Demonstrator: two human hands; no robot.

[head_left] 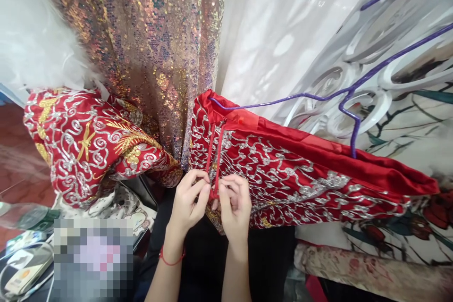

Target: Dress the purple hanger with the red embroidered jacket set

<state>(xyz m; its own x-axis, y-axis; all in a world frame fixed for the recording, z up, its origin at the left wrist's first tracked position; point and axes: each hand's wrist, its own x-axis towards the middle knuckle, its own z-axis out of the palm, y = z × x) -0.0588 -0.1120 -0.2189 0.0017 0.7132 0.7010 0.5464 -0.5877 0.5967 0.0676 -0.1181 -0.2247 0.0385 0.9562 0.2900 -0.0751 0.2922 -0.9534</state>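
Note:
A red embroidered garment [283, 170] with silver scrollwork and a satin band hangs on a purple wire hanger [307, 96] in front of me. Two thin red fabric ties [218, 155] run down from its waist edge near the left end. My left hand [191, 198] is closed, its thumb and fingers pinched at the lower part of the ties. Just beside it, my right hand [233, 200] is also closed in a pinch on the same ties. The exact fingertip contact is partly hidden by the fingers.
To the left lies another red embroidered garment [81, 146]. A sequined cloth [159, 33] hangs behind, beside a white curtain [262, 23]. White ring-patterned furniture [368, 113] stands at right. A plastic bottle [31, 217] and a white cable [24, 250] lie at lower left.

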